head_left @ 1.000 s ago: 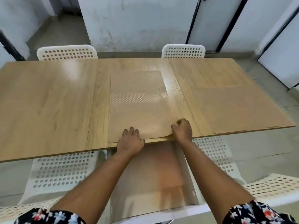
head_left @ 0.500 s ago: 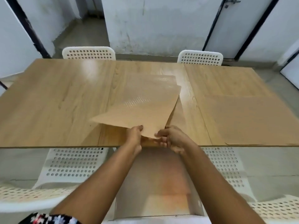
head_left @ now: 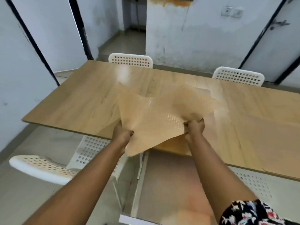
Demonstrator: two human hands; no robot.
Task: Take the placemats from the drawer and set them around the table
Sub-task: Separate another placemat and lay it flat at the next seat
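Observation:
A thin tan placemat [head_left: 155, 114] hangs bent and lifted above the near edge of the wooden table [head_left: 78, 104]. My left hand [head_left: 122, 134] grips its near left part and my right hand [head_left: 194, 128] grips its near right edge. Under it, more tan mat [head_left: 203, 95] lies flat on the table, blurred. Another placemat [head_left: 266, 143] lies flat on the table's right part. Below the table edge the open white drawer [head_left: 138, 184] shows a tan sheet [head_left: 170, 184] inside.
White perforated chairs stand at the far side [head_left: 130, 60] [head_left: 237, 76] and at the near side [head_left: 42, 168] [head_left: 254, 184]. White walls with dark door frames surround the room, and a doorway [head_left: 129, 38] opens at the back.
Both hands have lifted the top placemat off the table and carried it leftward. The view has swung left and upward.

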